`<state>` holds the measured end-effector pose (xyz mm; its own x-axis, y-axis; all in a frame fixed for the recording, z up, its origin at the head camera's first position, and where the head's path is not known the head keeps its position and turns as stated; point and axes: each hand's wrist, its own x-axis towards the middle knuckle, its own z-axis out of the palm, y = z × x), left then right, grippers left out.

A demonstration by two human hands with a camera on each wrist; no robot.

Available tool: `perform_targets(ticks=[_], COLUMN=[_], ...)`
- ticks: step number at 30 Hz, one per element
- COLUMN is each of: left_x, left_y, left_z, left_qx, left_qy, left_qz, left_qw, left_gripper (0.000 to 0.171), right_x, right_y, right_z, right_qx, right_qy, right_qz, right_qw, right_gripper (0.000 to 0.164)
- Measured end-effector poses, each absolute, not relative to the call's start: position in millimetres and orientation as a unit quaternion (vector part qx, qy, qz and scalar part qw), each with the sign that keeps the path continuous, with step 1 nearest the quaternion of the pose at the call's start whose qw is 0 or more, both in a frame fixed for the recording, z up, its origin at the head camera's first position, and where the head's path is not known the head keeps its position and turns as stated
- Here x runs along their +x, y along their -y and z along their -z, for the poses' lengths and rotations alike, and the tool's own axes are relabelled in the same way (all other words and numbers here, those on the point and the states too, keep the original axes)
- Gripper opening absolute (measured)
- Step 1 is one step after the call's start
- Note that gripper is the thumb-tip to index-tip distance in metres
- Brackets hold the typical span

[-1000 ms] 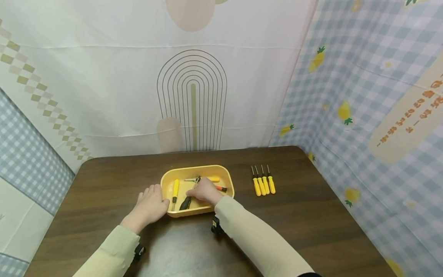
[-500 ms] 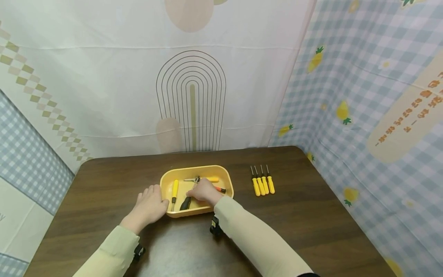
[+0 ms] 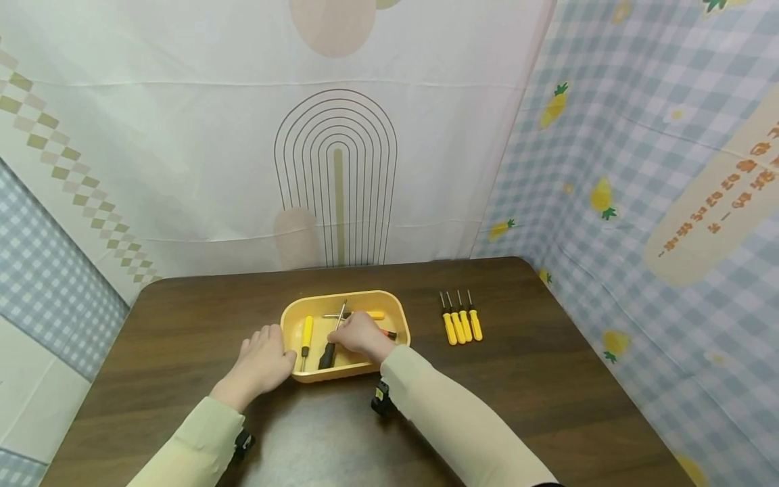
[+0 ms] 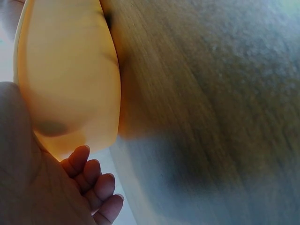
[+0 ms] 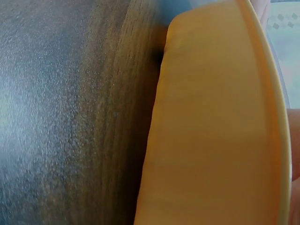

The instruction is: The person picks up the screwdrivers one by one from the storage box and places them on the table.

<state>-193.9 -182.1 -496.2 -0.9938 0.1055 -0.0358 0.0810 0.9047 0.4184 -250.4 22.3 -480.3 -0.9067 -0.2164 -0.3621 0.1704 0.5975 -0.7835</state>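
A yellow plastic tray (image 3: 398, 308) sits on the table with several screwdrivers in it. My right hand (image 3: 360, 333) reaches over its near wall and pinches a black-handled screwdriver (image 3: 327, 356), whose metal shaft points away from me. My left hand (image 3: 264, 358) holds the tray's left end, thumb over the rim and fingers (image 4: 101, 185) against the outer wall. Left of the black handle lies a yellow-handled screwdriver (image 3: 307, 330). Another yellow-handled screwdriver (image 3: 376, 315) lies crosswise at the back, partly hidden. A red-and-black handle (image 3: 389, 334) shows beside my right hand.
Several small yellow-handled screwdrivers (image 3: 460, 326) lie in a row on the dark wooden table (image 3: 535, 385), right of the tray, shafts pointing away. A white patterned cloth (image 3: 213, 155) hangs behind the table, and a checked cloth (image 3: 657, 223) hangs on the right.
The black-handled screwdriver has turned a little in my right hand, its tip now standing farther forward and left. My left hand and the tray stay put.
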Motion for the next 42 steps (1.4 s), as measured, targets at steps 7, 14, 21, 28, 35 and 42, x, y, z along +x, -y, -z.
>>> perform_targets(ticks=[7,14,21,28,35,42], left_x=[-194.1,-193.7,-193.8,-194.1,-193.6,-193.6], left_y=[181.9,181.7,182.0,181.9,181.1,182.0], left_z=[496.7,496.1,496.2,496.0,495.2,496.1], left_qx=[0.048,0.049,0.051,0.051,0.053,0.054], left_qy=[-0.976,-0.977,-0.977,-0.977,-0.977,-0.976], left_qz=[-0.210,-0.206,-0.205,-0.205,-0.206,-0.208], left_qw=[0.028,0.025,0.026,0.027,0.023,0.021], left_gripper=[0.036,0.034,0.034,0.034,0.032,0.031], right_x=[-251.0,-256.8,-261.2,-265.0,-271.1,-279.1], right_y=[-30.5,-39.6,-48.7,-63.7,-89.3,-117.6], right_z=[474.9,475.6,471.0,458.6,443.4,432.5], right_qx=[-0.059,-0.078,-0.056,-0.052,-0.052,-0.035], right_qy=[-0.868,-0.845,-0.789,-0.775,-0.771,-0.779], right_qz=[0.449,0.499,0.585,0.609,0.616,0.611], right_qw=[0.204,0.179,0.180,0.161,0.152,0.132], right_gripper=[0.045,0.028,0.014,0.017,0.023,0.025])
